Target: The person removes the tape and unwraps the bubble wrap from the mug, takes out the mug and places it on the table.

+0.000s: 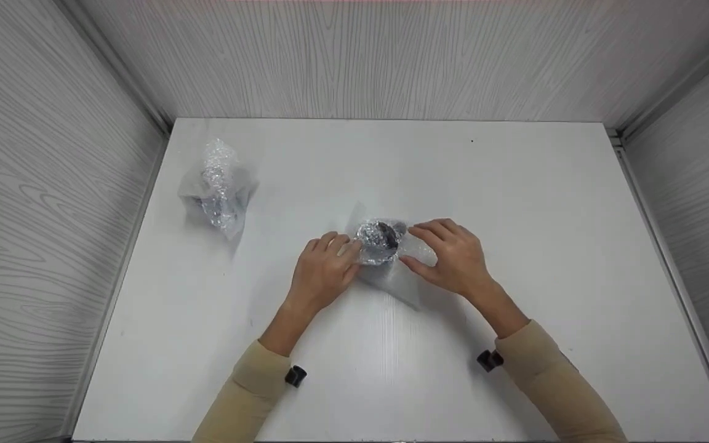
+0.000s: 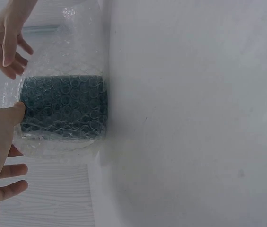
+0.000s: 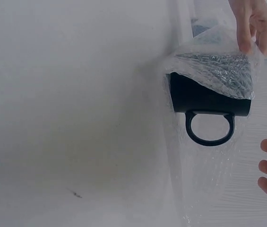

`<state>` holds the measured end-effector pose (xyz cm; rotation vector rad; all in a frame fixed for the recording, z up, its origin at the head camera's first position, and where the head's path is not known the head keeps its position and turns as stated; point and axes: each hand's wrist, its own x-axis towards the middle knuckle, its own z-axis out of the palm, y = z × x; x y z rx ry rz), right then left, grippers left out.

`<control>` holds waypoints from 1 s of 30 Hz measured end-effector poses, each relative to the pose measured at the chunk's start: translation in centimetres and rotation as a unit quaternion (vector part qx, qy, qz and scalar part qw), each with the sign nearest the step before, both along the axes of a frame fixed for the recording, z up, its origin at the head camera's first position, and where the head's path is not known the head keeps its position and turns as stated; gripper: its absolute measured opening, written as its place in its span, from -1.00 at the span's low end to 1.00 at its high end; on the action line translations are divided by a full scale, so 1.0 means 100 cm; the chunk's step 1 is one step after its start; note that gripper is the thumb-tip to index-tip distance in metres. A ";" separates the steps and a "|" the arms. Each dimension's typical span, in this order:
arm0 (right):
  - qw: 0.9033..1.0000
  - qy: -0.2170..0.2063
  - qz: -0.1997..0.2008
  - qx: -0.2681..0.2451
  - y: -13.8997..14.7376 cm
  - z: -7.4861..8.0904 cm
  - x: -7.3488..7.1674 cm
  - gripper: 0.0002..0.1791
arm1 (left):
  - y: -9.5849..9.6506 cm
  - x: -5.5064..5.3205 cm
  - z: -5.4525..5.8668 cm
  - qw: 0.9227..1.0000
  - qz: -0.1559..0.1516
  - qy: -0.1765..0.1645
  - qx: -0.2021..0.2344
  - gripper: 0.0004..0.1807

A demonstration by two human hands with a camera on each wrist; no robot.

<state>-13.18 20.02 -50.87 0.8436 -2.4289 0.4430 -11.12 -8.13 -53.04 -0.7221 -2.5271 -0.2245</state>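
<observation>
A dark mug (image 3: 199, 97) stands upright on the table, partly covered by clear bubble wrap (image 3: 218, 71). Its handle (image 3: 210, 142) sticks out bare toward my right hand. On the mug's other side, my left hand (image 1: 324, 271) grips wrap and mug near the rim, thumb (image 2: 16, 112) against the wrapped wall. My right hand (image 1: 453, 258) is held just right of the mug, fingers spread and gently bent around air. From above, the mug's dark inside (image 1: 388, 235) shows through the opening, and loose wrap (image 1: 394, 286) lies spread beneath and in front.
A second bubble-wrapped bundle (image 1: 219, 191) lies at the back left of the white table (image 1: 545, 184). Wood-grain panels (image 1: 354, 61) enclose the table at the back and both sides.
</observation>
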 end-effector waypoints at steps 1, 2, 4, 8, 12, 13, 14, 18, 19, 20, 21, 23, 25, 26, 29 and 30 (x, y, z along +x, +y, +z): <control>1.000 -0.003 0.004 0.004 -0.002 -0.001 -0.001 -0.42 | 0.000 0.000 0.000 1.000 0.000 0.001 0.001 -0.65; 1.000 -0.006 0.006 0.009 -0.004 -0.002 -0.002 -0.40 | 0.000 0.000 0.000 1.000 -0.002 0.002 0.002 -0.65; 1.000 -0.010 0.011 0.019 -0.007 -0.003 -0.003 -0.37 | 0.000 0.000 -0.001 1.000 -0.003 0.002 0.001 -0.65; 0.999 -0.012 0.019 0.037 -0.012 -0.007 -0.006 -0.31 | 0.000 0.000 -0.001 1.000 -0.004 0.002 -0.005 -0.65; 0.999 -0.010 0.027 0.044 -0.015 -0.011 -0.007 -0.27 | 0.000 0.001 -0.001 1.000 -0.001 -0.002 -0.014 -0.65; 0.999 -0.012 0.028 0.044 -0.016 -0.013 -0.008 -0.26 | 0.000 0.001 -0.001 1.000 -0.001 -0.002 -0.016 -0.65; 0.999 -0.014 0.028 0.044 -0.016 -0.014 -0.008 -0.26 | 0.000 0.000 -0.001 1.000 0.000 -0.002 -0.018 -0.65; 0.999 -0.024 0.024 0.040 -0.018 -0.017 -0.008 -0.25 | -0.001 0.000 0.000 1.000 -0.001 0.000 -0.014 -0.65; 0.999 -0.027 0.022 0.039 -0.018 -0.017 -0.008 -0.25 | -0.001 -0.001 0.000 1.000 -0.002 0.001 -0.013 -0.64; 0.999 -0.028 0.021 0.038 -0.018 -0.018 -0.009 -0.25 | -0.001 -0.001 0.000 1.000 -0.003 0.001 -0.011 -0.64; 0.999 -0.028 0.021 0.036 -0.018 -0.018 -0.009 -0.25 | -0.001 -0.001 0.000 1.000 -0.004 0.001 -0.008 -0.64; 0.999 -0.028 0.020 0.034 -0.018 -0.019 -0.009 -0.23 | -0.001 -0.001 -0.001 1.000 -0.005 0.001 -0.006 -0.64; 0.999 -0.026 0.019 0.032 -0.018 -0.020 -0.010 -0.22 | -0.001 -0.001 -0.001 1.000 -0.005 0.001 -0.004 -0.64; 0.999 -0.025 0.019 0.031 -0.018 -0.020 -0.010 -0.21 | -0.001 -0.001 -0.001 1.000 -0.005 -0.001 -0.002 -0.64; 0.999 -0.025 0.018 0.031 -0.019 -0.022 -0.010 -0.21 | -0.001 -0.001 -0.001 1.000 -0.004 -0.003 -0.001 -0.64; 0.999 -0.026 0.017 0.031 -0.019 -0.023 -0.010 -0.21 | -0.001 -0.001 -0.001 1.000 -0.003 -0.003 -0.002 -0.64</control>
